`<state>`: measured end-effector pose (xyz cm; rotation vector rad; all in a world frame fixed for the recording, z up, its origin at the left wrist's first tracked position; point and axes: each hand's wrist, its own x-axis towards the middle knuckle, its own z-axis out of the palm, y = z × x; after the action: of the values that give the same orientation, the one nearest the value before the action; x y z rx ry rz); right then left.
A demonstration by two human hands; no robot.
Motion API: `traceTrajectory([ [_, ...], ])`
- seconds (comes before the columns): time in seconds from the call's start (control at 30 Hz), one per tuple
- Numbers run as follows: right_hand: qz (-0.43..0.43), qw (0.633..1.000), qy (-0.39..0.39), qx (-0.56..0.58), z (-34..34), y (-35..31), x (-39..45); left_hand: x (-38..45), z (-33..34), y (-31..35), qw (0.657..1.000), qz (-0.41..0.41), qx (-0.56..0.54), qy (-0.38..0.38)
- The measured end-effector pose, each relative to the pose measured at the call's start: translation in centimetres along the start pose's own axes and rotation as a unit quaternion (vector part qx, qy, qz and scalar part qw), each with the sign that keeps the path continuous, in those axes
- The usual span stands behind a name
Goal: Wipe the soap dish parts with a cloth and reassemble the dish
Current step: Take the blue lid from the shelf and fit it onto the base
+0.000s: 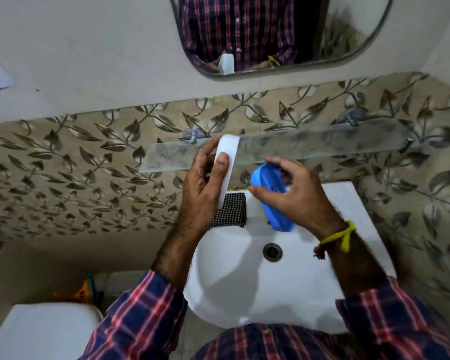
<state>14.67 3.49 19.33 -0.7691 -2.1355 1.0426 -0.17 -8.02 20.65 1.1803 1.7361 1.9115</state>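
Observation:
My left hand (202,185) grips a white oval soap dish part (226,152), held upright on its edge, thumb pressed on its face. My right hand (295,193) holds the blue soap dish part (268,188) tilted over the basin, fingers around its top and side. The two parts are apart, a short gap between them. A black-and-white checked cloth (231,210) lies on the basin's back ledge, partly hidden behind my left hand.
White wash basin (234,287) with a drain (272,252) sits below the hands. A glass shelf (309,146) runs along the leaf-patterned tiled wall just behind them. A mirror (270,35) hangs above. A white toilet tank lid (42,331) is at lower left.

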Motion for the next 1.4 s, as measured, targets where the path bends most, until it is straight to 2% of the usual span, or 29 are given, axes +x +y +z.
traceTrajectory([
  [0.07,-0.015,0.993,0.014,-0.117,0.5,-0.4,-0.1,0.1,0.0,-0.3,1.0,-0.008,0.001,0.006],
  [0.13,-0.007,0.994,0.04,-0.097,1.0,-0.8,-0.1,0.1,0.0,-0.6,1.0,-0.009,0.003,0.011],
  [0.17,-0.002,0.997,0.056,-0.056,1.1,-1.0,-0.1,0.1,0.0,-0.7,1.0,-0.013,-0.002,0.015],
  [0.23,0.018,0.992,0.07,0.104,1.5,-1.3,-0.1,-0.1,0.3,-0.8,0.999,-0.036,-0.02,0.026],
  [0.3,0.03,0.96,0.079,0.268,2.3,-1.5,0.0,-0.6,0.9,-0.8,0.998,-0.057,-0.013,0.032],
  [0.37,0.032,0.929,0.102,0.356,3.0,-1.7,0.3,-0.9,1.4,-0.8,0.998,-0.065,0.0,0.011],
  [0.43,0.038,0.912,0.103,0.395,3.5,-2.0,0.4,-1.1,2.0,-0.6,0.997,-0.072,-0.001,-0.017],
  [0.93,0.078,0.902,0.12,0.407,4.8,-1.9,0.1,-1.9,4.3,0.7,0.996,-0.064,0.061,-0.009],
  [1.3,0.118,0.882,0.15,0.431,6.1,-1.7,0.2,-2.7,5.4,0.1,0.993,-0.094,0.077,0.011],
  [1.4,0.125,0.879,0.156,0.433,6.4,-1.7,0.2,-2.7,5.4,-0.2,0.993,-0.106,0.049,0.011],
])
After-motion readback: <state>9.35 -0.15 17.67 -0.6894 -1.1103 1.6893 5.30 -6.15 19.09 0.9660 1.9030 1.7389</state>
